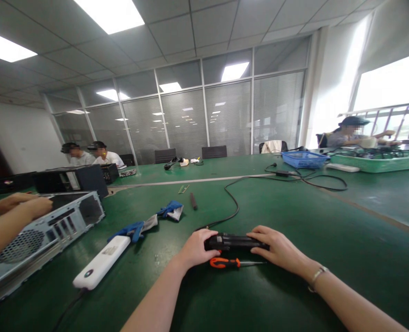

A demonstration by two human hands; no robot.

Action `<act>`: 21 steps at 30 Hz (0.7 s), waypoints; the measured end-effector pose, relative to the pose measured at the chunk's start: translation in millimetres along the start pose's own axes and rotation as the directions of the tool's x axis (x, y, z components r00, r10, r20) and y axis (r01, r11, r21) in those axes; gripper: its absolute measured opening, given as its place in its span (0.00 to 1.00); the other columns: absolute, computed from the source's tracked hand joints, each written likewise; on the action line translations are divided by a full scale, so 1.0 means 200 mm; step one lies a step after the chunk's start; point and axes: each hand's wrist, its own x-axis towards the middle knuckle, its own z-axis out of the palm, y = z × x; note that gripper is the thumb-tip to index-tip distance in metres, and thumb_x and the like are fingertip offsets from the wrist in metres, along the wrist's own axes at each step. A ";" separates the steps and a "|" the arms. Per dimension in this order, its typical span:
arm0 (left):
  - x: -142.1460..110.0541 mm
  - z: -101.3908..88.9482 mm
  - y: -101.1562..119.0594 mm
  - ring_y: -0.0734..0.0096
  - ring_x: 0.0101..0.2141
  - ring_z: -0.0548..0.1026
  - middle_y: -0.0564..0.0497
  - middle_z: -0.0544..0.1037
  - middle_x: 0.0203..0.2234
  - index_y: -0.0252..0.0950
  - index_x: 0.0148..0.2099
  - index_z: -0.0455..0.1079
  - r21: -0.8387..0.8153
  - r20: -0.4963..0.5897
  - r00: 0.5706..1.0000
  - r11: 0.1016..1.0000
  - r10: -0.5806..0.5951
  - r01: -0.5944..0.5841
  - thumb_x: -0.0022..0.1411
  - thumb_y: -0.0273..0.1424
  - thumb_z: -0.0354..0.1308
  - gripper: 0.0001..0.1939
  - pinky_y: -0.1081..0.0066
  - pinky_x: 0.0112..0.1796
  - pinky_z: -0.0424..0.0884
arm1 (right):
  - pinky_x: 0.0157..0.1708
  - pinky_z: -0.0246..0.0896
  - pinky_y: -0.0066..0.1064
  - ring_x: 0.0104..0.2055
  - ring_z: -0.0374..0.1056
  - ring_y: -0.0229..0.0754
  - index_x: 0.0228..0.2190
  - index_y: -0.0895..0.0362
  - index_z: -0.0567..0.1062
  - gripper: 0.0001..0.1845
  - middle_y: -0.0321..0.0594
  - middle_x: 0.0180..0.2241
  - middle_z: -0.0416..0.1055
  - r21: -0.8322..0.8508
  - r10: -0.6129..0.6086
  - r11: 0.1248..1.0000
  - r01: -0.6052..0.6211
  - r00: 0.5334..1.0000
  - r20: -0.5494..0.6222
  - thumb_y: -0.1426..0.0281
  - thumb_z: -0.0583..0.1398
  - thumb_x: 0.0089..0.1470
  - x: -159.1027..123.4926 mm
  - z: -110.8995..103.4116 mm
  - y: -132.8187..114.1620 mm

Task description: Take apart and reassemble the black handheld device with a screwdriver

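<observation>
A long black device (237, 242), its exact kind unclear, lies across in front of me on the green table. My left hand (196, 249) is wrapped round its left end, thumb below and fingers above. At the other end, my right hand (279, 249) grips it between thumb and fingers. A black cord (235, 203) runs from near the device's left end up the table and off to the right. Just below the device lies a screwdriver (225, 263) with an orange and black handle, its shaft pointing right; neither hand holds it.
Left stand a white power strip (104, 260), blue-grey gloves (138, 228) and an open computer case (45, 244) with another person's hands (24, 205) at it. A dark bar (193, 201) lies ahead. Blue basket (304, 160) and green basket (381, 163) sit far right. Other people sit farther back.
</observation>
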 end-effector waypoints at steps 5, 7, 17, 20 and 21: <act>0.00 0.00 -0.01 0.58 0.48 0.74 0.47 0.77 0.47 0.39 0.54 0.71 0.017 0.003 1.000 1.000 -0.006 0.006 0.50 0.35 0.69 0.28 0.63 0.52 0.65 | 0.48 0.64 0.35 0.46 0.68 0.46 0.51 0.52 0.73 0.20 0.44 0.48 0.70 -0.015 -0.016 1.000 0.016 1.000 -0.006 0.60 0.57 0.59 0.00 0.00 0.00; 0.00 0.00 0.00 0.58 0.48 0.74 0.47 0.77 0.47 0.40 0.55 0.70 0.017 0.006 1.000 1.000 -0.014 0.014 0.50 0.35 0.69 0.28 0.63 0.52 0.66 | 0.47 0.64 0.35 0.45 0.68 0.45 0.51 0.53 0.73 0.20 0.44 0.48 0.70 -0.021 -0.021 1.000 0.021 1.000 -0.012 0.60 0.57 0.59 0.00 0.01 0.00; 0.00 -0.01 0.01 0.57 0.48 0.74 0.47 0.77 0.48 0.39 0.53 0.71 0.023 0.016 0.999 0.999 -0.031 0.031 0.49 0.35 0.71 0.28 0.62 0.52 0.66 | 0.50 0.61 0.42 0.47 0.66 0.49 0.50 0.54 0.74 0.20 0.47 0.47 0.71 -0.075 -0.073 0.995 0.068 0.995 -0.064 0.60 0.58 0.58 0.00 0.02 0.01; 0.00 -0.01 0.00 0.57 0.47 0.74 0.47 0.77 0.47 0.40 0.52 0.72 0.014 0.005 1.000 1.000 -0.027 0.027 0.48 0.35 0.71 0.27 0.62 0.52 0.66 | 0.50 0.62 0.42 0.47 0.67 0.49 0.50 0.54 0.74 0.21 0.47 0.47 0.71 -0.040 -0.051 0.998 0.048 0.997 -0.059 0.59 0.58 0.57 0.00 0.03 0.02; 0.00 0.00 0.00 0.57 0.47 0.74 0.47 0.77 0.47 0.40 0.52 0.72 0.015 0.002 1.000 1.000 -0.027 0.026 0.48 0.35 0.71 0.27 0.62 0.51 0.66 | 0.50 0.62 0.41 0.48 0.67 0.49 0.50 0.53 0.74 0.21 0.47 0.47 0.71 -0.026 -0.045 0.999 0.044 0.997 -0.057 0.59 0.59 0.57 0.00 0.03 0.02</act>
